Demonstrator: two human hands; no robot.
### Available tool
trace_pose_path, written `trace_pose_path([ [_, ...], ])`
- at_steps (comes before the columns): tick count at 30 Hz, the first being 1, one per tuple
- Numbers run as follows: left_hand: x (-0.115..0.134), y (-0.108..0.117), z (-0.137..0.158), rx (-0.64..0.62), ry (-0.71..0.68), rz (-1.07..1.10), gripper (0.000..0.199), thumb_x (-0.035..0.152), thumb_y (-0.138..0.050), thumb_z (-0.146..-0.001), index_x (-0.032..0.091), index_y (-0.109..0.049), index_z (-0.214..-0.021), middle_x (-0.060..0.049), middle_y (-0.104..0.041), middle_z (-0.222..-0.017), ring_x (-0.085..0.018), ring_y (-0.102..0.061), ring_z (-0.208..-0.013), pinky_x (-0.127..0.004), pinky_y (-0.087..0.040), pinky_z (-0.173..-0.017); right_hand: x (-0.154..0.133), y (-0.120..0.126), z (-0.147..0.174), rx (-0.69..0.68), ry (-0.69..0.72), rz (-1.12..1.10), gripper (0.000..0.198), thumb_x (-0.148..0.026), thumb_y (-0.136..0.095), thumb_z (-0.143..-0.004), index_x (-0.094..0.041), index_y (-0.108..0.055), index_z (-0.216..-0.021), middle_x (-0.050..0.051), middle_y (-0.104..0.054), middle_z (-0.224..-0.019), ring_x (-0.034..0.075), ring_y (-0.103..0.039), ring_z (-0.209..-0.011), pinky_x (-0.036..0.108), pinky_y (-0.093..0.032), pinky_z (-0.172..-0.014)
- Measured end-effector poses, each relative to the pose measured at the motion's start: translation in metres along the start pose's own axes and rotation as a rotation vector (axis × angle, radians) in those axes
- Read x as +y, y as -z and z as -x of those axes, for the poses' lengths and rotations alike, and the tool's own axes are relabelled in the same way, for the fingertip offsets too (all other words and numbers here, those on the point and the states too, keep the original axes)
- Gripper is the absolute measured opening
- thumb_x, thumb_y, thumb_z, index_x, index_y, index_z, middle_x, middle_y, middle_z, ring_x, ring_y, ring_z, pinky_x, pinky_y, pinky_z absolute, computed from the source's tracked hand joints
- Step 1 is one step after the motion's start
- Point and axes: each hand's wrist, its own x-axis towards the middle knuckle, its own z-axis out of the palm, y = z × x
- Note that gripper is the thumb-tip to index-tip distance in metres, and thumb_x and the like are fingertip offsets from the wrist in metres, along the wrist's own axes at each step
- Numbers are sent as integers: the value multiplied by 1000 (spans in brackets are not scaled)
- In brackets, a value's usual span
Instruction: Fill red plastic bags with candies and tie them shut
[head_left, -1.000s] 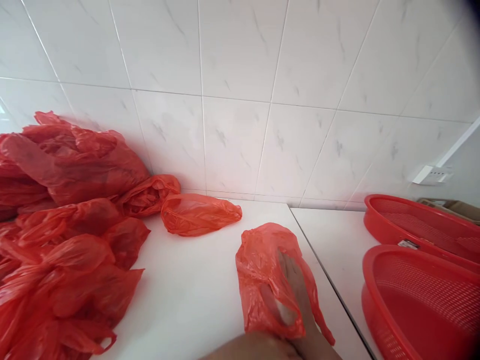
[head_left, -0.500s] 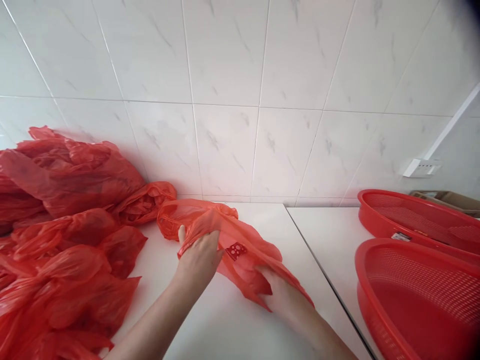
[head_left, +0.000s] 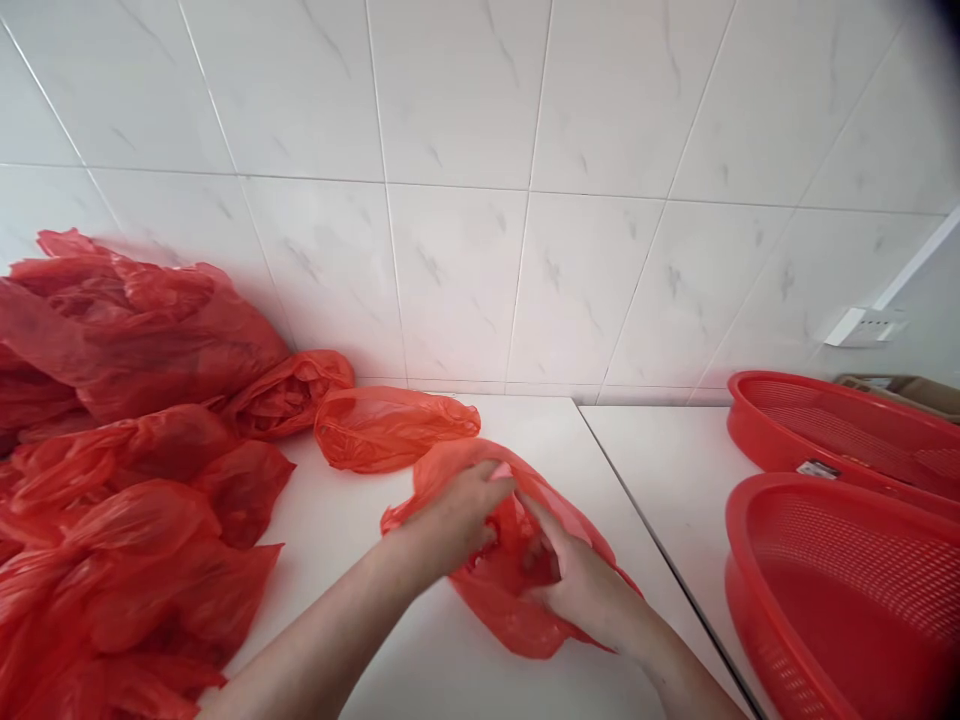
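A thin red plastic bag (head_left: 517, 620) lies spread on the white table, its mouth open between my hands. My left hand (head_left: 461, 510) is curled over the bag's left side, its fingers closed on the plastic near the mouth. Under those fingers a bit of a dark red, white-dotted thing (head_left: 478, 558) shows; most of it is hidden. From the right, my right hand (head_left: 581, 580) reaches into the mouth with thumb and fingers apart, some fingertips behind the plastic. Just beyond, a second red plastic bag (head_left: 397, 425) rests flattened on the table.
A large heap of red plastic bags (head_left: 150, 340) fills the left side. At right stand two red perforated baskets (head_left: 757, 500), with a brown carton (head_left: 911, 390) behind. A seam (head_left: 637, 510) crosses the white table, and a tiled wall (head_left: 465, 270) backs it.
Both hands have come together over the bag, the left moving right and the right inward. The bag has come away from the one behind it and its mouth is wider. The dotted thing is now mostly covered.
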Motion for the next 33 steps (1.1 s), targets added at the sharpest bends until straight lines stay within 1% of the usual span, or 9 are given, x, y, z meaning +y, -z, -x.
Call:
trace_pose_path([
  [2,-16,-2,-10,-105,105,-5,39,12,-53,-67,24,-58,-104,-3,-65,-93,-19,-61,-76,-24,-39,-52,7,6,-2,-55,-12,33,95,-17,-63,-68,-45,-15,-145,-1,-61,-99,16,-60,-74,24,-45,-54],
  [5,-24,1,-13,-219,83,-4,18,18,-55,-66,22,-60,-83,0,-62,-70,-17,-56,-60,-24,-34,-49,19,17,-6,-64,-36,-18,91,-20,-65,-67,-36,-22,-146,4,-59,-110,16,-59,-76,23,-45,-52],
  [9,-13,3,-4,-265,-43,61,7,23,-56,-66,22,-55,-73,3,-59,-70,-14,-55,-62,-23,-32,-49,29,28,-9,-69,53,-224,61,-35,-63,-77,-25,-46,-135,8,-55,-124,18,-59,-91,33,-50,-78],
  [16,-14,-6,17,-207,207,-37,16,13,-54,-59,21,-51,-72,3,-60,-67,-14,-56,-55,-22,-25,-40,33,30,-19,62,3,-810,41,-48,-61,-81,-19,-64,-109,11,-61,-118,19,-61,-96,31,-49,-80],
  [20,0,3,31,-47,-56,50,13,11,-50,-75,23,-55,-76,4,-61,-73,-12,-57,-63,-21,-34,-48,35,30,-22,119,-17,-877,30,-46,-64,-79,-16,-62,-84,7,-64,-90,15,-61,-76,26,-49,-66],
  [24,2,4,40,453,-298,32,18,12,-47,-87,25,-57,-95,0,-62,-90,-13,-58,-79,-25,-46,-71,22,25,-13,73,45,-688,30,-47,-59,-81,-18,-55,-73,-2,-56,-68,7,-48,-51,20,-34,-46],
  [27,-15,-7,40,807,-91,-62,26,20,-57,-84,23,-54,-109,-7,-57,-114,-21,-56,-102,-35,-46,-88,13,13,-8,93,52,-337,18,-39,-59,-80,-22,-62,-86,-5,-55,-64,8,-48,-50,22,-37,-49],
  [30,-37,-23,38,776,122,-15,46,34,-62,-80,23,-47,-122,-10,-52,-124,-27,-52,-113,-41,-45,-94,9,-2,-11,131,127,108,19,-23,-58,-76,-25,-69,-92,-2,-65,-77,14,-59,-71,27,-45,-65],
  [33,-54,-45,37,711,250,190,52,42,-63,-77,25,-45,-123,-6,-59,-114,-25,-60,-100,-39,-50,-87,5,-9,-12,197,259,391,27,-13,-58,-74,-24,-69,-96,2,-67,-95,17,-60,-88,29,-46,-78],
])
